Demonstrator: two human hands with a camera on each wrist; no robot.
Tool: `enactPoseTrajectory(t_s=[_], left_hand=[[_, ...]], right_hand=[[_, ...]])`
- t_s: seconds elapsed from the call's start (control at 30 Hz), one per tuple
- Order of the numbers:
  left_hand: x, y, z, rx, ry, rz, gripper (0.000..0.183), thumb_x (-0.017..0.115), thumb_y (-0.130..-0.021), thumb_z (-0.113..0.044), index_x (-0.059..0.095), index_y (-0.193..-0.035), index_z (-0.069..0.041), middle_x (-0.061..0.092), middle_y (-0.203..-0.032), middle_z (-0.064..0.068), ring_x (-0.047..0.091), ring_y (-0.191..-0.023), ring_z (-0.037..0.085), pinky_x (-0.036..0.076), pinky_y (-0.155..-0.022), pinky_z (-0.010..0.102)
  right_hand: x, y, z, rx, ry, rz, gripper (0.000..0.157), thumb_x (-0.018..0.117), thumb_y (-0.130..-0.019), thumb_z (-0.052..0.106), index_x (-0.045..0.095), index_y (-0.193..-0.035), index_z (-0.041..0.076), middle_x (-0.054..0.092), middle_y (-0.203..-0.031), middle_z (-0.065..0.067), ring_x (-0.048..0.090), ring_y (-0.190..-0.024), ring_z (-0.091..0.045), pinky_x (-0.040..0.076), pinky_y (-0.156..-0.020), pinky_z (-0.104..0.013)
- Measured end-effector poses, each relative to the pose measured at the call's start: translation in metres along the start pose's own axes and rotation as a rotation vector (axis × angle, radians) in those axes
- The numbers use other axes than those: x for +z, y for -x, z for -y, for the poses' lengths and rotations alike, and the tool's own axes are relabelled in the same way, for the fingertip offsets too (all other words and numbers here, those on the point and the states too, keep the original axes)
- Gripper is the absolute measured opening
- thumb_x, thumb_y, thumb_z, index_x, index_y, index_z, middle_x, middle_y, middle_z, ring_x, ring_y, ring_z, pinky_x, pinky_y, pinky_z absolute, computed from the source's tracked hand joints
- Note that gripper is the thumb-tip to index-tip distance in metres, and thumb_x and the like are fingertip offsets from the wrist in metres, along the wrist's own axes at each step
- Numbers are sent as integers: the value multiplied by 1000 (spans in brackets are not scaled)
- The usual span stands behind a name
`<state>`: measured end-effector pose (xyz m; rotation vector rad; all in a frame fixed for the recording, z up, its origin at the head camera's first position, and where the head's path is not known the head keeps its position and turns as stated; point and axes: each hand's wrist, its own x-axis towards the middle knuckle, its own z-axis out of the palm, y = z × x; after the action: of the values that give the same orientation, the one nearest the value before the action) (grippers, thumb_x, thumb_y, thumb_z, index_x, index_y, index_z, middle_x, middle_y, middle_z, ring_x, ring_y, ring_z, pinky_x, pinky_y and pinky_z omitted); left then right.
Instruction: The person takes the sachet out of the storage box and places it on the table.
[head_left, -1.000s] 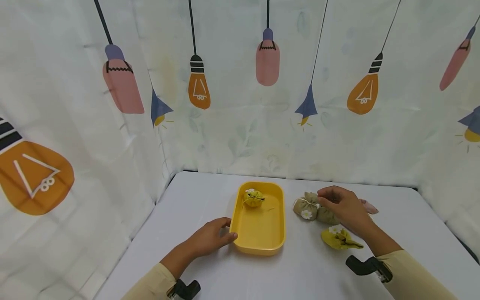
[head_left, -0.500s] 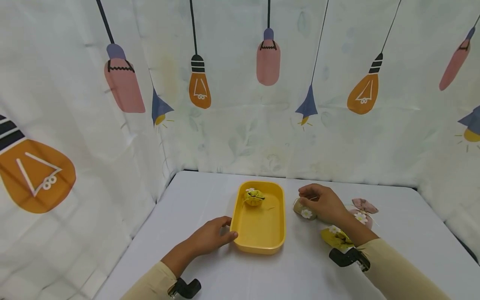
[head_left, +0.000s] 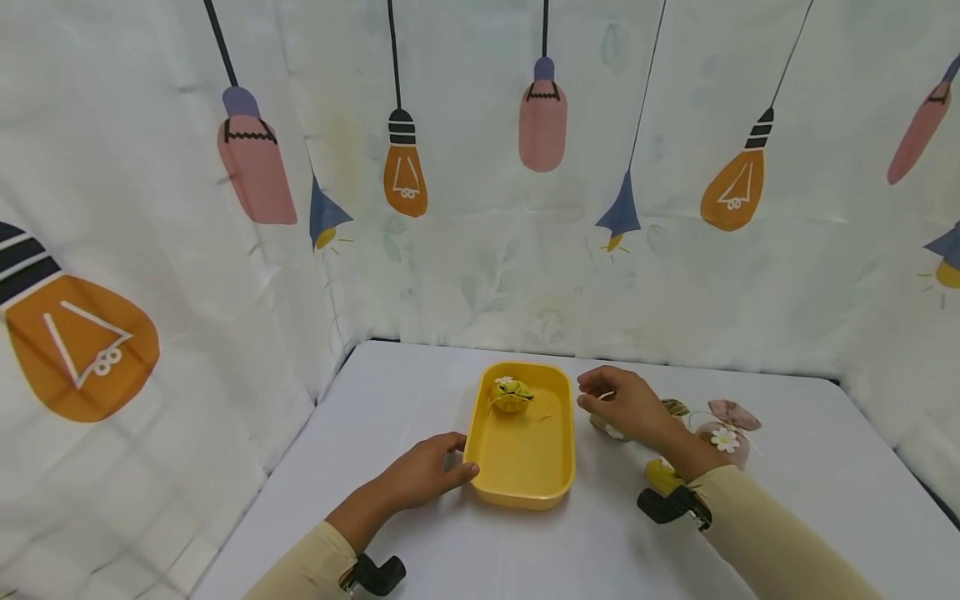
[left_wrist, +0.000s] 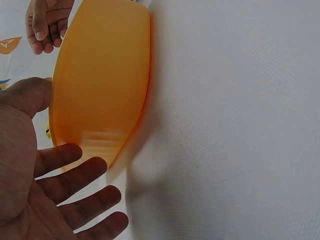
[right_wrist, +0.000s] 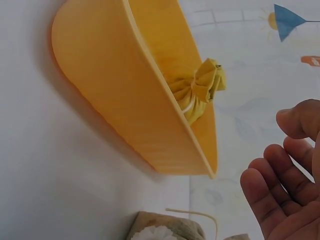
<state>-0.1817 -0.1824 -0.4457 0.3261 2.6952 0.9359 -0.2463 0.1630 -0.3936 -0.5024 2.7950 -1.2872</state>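
My left hand (head_left: pixel 423 477) touches the left rim of a yellow tray (head_left: pixel 519 471); its thumb lies at the rim and its fingers are spread, as the left wrist view shows. Inside the tray sits a small yellow cloth pouch (head_left: pixel 512 397), tied at the neck. My right hand (head_left: pixel 628 410) hovers just right of the tray with loosely curved fingers and nothing in them. Beneath it, a khaki pouch (right_wrist: pixel 187 226) with a white flower is partly hidden. A pink pouch (head_left: pixel 738 448) and another yellow pouch (head_left: pixel 660 477) lie near the right forearm.
Behind the right wrist, the green top of a pouch (head_left: pixel 677 407) shows; the rest is covered. White cloth covers the table (head_left: pixel 420 554). A curtain (head_left: pixel 480 275) printed with hanging lamps stands at the back and sides.
My right hand has moved left from over the pouches to beside the tray, holding nothing. The pink pouch has come into fuller view. The left hand stays at the tray's rim.
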Motion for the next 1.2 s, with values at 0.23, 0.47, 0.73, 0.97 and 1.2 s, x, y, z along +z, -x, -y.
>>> enactPoseTrajectory(t_s=[0.23, 0.47, 0.73, 0.97, 1.2], left_hand=[[-1, 1, 1, 3, -8, -5, 60, 68, -96, -53, 59, -140, -13, 60, -137, 8, 53, -131, 33, 42, -107, 60], [-1, 0, 0, -7, -2, 0, 62, 68, -95, -53, 59, -141, -13, 60, -136, 8, 53, -130, 33, 43, -106, 61], [-1, 1, -1, 2, -2, 1, 61, 68, -96, -52, 58, -141, -12, 60, -137, 9, 53, -131, 34, 42, -107, 61], [0, 1, -2, 11, -6, -3, 61, 68, -96, -52, 59, -141, -12, 61, -136, 9, 53, -130, 34, 43, -106, 61], [0, 2, -2, 8, 9, -1, 62, 68, -96, -52, 58, -142, -12, 61, -136, 8, 52, -132, 34, 41, -108, 61]], right_hand=[[10, -7, 1, 31, 18, 3, 30, 74, -96, 22, 68, -123, 9, 70, -110, -4, 68, -98, -22, 60, -81, -37], [21, -13, 0, 30, 30, 3, 33, 76, -95, 23, 68, -123, 5, 70, -111, -5, 68, -100, -24, 59, -84, -39], [29, -20, -3, 21, -13, 20, 30, 75, -96, 22, 68, -121, 7, 70, -110, -3, 68, -101, -23, 59, -83, -38], [35, -25, -4, 33, -11, 20, 30, 76, -95, 23, 69, -121, 9, 70, -108, -1, 68, -100, -22, 59, -81, -37], [43, -30, -3, 12, -40, 41, 28, 75, -96, 22, 69, -120, 10, 68, -111, -2, 66, -102, -21, 59, -81, -36]])
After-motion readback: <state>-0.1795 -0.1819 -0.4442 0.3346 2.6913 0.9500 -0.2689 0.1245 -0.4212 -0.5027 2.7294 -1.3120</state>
